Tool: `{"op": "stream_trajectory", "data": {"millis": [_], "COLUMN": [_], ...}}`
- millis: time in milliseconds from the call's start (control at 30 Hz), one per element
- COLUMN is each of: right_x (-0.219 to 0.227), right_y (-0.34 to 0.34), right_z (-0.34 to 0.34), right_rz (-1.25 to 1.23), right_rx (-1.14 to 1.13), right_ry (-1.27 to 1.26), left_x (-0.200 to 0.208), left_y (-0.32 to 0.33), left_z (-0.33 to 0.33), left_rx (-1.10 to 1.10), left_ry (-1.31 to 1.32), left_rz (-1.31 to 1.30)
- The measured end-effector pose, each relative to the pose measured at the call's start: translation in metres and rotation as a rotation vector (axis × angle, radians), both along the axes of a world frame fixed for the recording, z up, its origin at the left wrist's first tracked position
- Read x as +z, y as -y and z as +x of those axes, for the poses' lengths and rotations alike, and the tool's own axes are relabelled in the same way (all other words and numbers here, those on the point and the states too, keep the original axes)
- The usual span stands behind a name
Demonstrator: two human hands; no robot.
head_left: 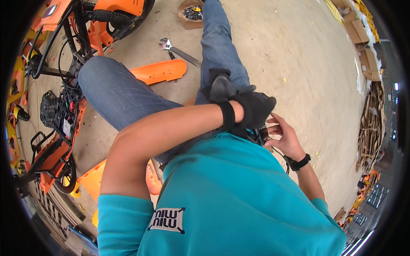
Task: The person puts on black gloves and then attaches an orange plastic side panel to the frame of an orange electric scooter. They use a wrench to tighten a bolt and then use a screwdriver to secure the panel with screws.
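Note:
My left hand [255, 110] wears a black glove and is bent over at my waist, its fingers curled down and mostly hidden. What they hold cannot be made out. Close beside it is my bare right hand [285, 135], thumb and fingers apart and curved, with a dark band [298, 162] at the wrist. Between the hands, a small dark object with a thin cord [257, 135] shows partly at my waist. A second dark glove [223, 86] lies on my leg, just beyond the gloved hand.
An orange vehicle frame [64, 141] with exposed wiring stands at the left. On the floor ahead lie an adjustable wrench [181, 52] and a curved orange panel [160, 71]. An open cardboard box [188, 24] of small parts sits farther off. Cardboard pieces [370, 121] line the right side.

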State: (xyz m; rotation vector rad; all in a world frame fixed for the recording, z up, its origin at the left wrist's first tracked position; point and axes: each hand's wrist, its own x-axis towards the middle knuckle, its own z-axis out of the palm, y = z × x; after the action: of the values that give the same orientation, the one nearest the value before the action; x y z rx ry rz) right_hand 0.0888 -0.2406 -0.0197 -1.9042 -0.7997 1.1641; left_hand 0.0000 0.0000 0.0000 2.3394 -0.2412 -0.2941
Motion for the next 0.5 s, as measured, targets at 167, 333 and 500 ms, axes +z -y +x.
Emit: {"op": "stream_trajectory", "data": {"millis": [167, 333, 500], "right_x": [-0.021, -0.036, 0.053], "right_y": [-0.023, -0.074, -0.062], "right_z": [-0.002, -0.006, 0.049], "right_rz": [0.136, 0.264, -0.167], "right_rx": [-0.109, -0.077, 0.397], "right_ry": [0.505, 0.392, 0.422], "left_x": [-0.01, -0.015, 0.011], "left_y": [0.022, 0.009, -0.053], "left_z": [-0.003, -0.004, 0.001], "left_rx": [-0.043, 0.104, 0.392], "left_ry": [0.268, 0.192, 0.316], "left_rz": [-0.047, -0.019, -0.094]}}
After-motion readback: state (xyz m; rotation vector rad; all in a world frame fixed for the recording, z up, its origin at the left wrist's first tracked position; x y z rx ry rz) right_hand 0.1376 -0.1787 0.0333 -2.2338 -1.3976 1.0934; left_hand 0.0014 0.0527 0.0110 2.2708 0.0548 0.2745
